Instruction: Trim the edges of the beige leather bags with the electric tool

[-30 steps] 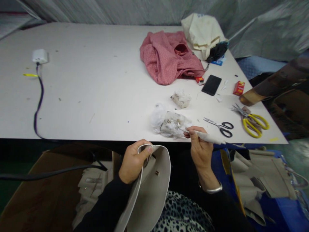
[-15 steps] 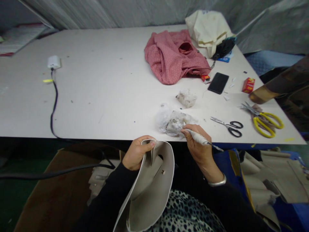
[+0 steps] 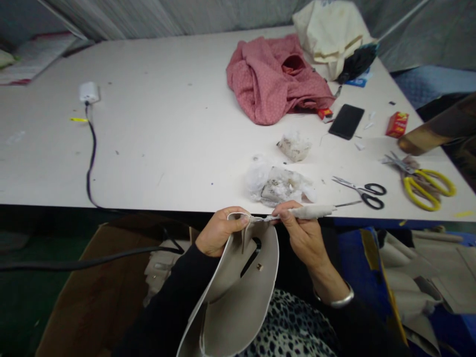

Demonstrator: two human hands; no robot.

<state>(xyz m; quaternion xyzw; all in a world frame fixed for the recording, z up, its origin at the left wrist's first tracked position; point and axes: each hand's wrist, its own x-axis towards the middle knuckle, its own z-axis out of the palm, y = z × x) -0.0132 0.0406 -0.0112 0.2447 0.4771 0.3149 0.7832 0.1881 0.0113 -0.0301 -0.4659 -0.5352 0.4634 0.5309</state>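
Note:
A beige handbag (image 3: 238, 302) hangs open below the table's front edge, with a cut-out slot and a small gold fitting (image 3: 259, 267) inside. My left hand (image 3: 215, 235) pinches the bag's upper edge between thumb and fingers. In my right hand (image 3: 307, 243) is a thin awl-like tool (image 3: 312, 212) with a white wrapped handle. Its tip end meets the bag's top edge, just right of my left thumb. A metal rod sticks out of the handle's other end. Right behind my hands, a pale stained block (image 3: 277, 186) lies on crumpled clear plastic.
Another wrapped lump (image 3: 293, 146) sits farther back. To the right lie black-handled scissors (image 3: 359, 191), yellow-handled scissors (image 3: 424, 183), a phone (image 3: 346, 121) and a red box (image 3: 397, 124). Pink cloth (image 3: 267, 84) and a cream bag (image 3: 330, 34) occupy the back. A black cable (image 3: 91, 153) crosses the left.
My right hand has brought the tool from the stained block leftward and down to the bag's edge. My left hand keeps its hold; the whole view has shifted slightly.

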